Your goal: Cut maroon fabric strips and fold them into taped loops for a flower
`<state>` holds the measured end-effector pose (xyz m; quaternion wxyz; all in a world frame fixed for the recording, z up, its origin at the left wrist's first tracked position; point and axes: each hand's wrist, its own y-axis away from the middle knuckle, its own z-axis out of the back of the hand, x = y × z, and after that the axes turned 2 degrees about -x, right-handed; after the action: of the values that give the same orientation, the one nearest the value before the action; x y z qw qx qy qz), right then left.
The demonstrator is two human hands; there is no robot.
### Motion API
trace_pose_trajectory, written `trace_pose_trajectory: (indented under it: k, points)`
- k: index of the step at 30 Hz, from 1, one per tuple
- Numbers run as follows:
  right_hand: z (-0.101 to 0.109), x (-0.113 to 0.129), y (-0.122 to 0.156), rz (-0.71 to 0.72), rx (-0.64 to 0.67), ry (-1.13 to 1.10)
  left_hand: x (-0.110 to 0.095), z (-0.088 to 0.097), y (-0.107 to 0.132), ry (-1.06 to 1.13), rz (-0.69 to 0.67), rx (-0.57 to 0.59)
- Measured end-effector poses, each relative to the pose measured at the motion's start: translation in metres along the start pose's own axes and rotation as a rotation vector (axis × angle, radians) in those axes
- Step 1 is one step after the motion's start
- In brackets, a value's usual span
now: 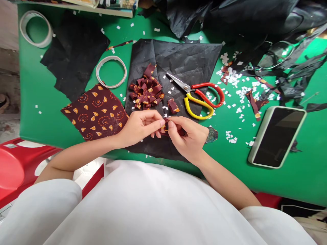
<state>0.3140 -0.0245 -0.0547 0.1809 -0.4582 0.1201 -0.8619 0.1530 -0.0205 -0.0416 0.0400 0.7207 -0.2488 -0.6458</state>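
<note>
Between the fingertips of both hands is a small maroon fabric strip [166, 120] with orange print, partly hidden by the fingers. My left hand [144, 124] pinches it from the left, and my right hand [187, 134] pinches it from the right. Just beyond lies a bunched pile of maroon fabric strips [146, 90] on a black sheet [176, 56]. One folded maroon piece [173, 105] rests to the right of the pile. Scissors [189, 89] with one red and one yellow handle lie beyond my right hand, blades pointing away to the left.
A printed maroon cloth [95, 114] lies left, beside a tape roll [97, 71] and a second tape roll [22, 25]. White paper bits [231, 76] scatter across the green table [288, 185]. A phone [278, 136], glasses [277, 56] and black scraps [296, 78] are right.
</note>
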Motion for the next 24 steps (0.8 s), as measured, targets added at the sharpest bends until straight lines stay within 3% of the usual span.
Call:
trace_pose_trajectory:
  k: [8,24]
  points:
    - [-0.0006,0.0007,0.0007,0.017,0.018,0.002,0.0022,0.0002,-0.0017,0.010,0.012,0.008]
    - [0.0001,-0.0019,0.0010,0.207,0.059,-0.092,0.0046,0.0015,-0.0001,-0.007,0.017,0.073]
